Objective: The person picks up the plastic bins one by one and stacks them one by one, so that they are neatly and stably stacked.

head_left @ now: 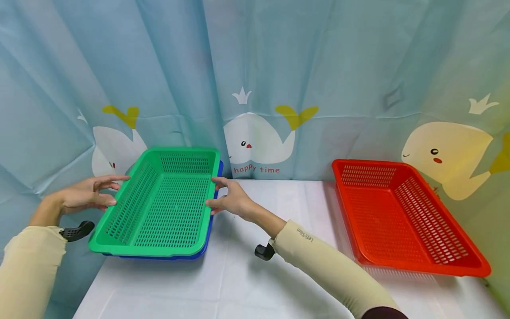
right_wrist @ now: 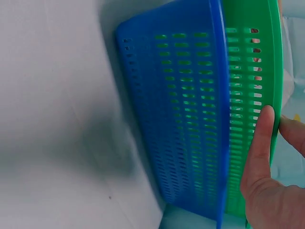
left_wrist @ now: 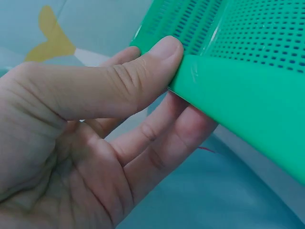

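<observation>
A green perforated plastic basket [head_left: 171, 208] sits nested in a blue basket [right_wrist: 176, 119] of similar shape at the left of the table. My left hand [head_left: 85, 194] pinches its left rim, thumb [left_wrist: 162, 52] on top and fingers underneath. On the opposite side, my right hand [head_left: 235, 198] grips the right rim between thumb and fingers. In the right wrist view, the green wall rises above the blue rim, and a fingertip [right_wrist: 266, 119] lies against its outer side. Most of the blue basket is hidden beneath the green one in the head view.
A red perforated basket [head_left: 382, 221] stands at the right of the white-covered table [head_left: 303, 204], with a pale see-through basket [head_left: 398, 272] showing under it. Behind hangs a light blue curtain [head_left: 263, 53] printed with whales. Black wrist cameras [head_left: 264, 251] stick out below both hands.
</observation>
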